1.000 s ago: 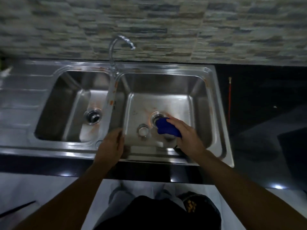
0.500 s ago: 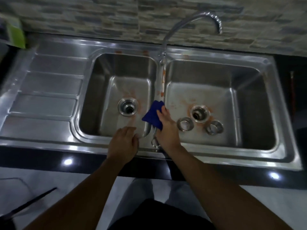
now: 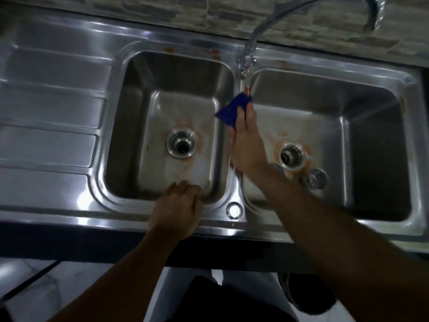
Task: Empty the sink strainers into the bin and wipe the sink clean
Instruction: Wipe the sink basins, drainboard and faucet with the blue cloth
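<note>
A steel double sink [image 3: 234, 212] fills the view, with orange stains around both drains. My right hand [image 3: 247, 145] presses a blue cloth [image 3: 232, 111] onto the divider between the two bowls, just below the tap base. My left hand [image 3: 178, 209] rests on the front rim of the left bowl, fingers curled over the edge, holding nothing loose. The left drain [image 3: 181, 142] stands uncovered. In the right bowl, two loose strainers lie beside the right drain [image 3: 292, 155]: one strainer [image 3: 316, 178] is in plain sight, the other strainer [image 3: 277, 168] is partly hidden by my right wrist.
A curved tap [image 3: 262, 26] rises from the back of the divider and arcs to the upper right. A ribbed draining board [image 3: 51, 119] lies left of the bowls. A stone-tile wall [image 3: 209, 12] runs behind. A dark bin [image 3: 308, 293] stands on the floor under the counter edge.
My right hand has carried the blue cloth from the right bowl's drain onto the divider and then up it toward the tap. My left hand has stayed on the front rim.
</note>
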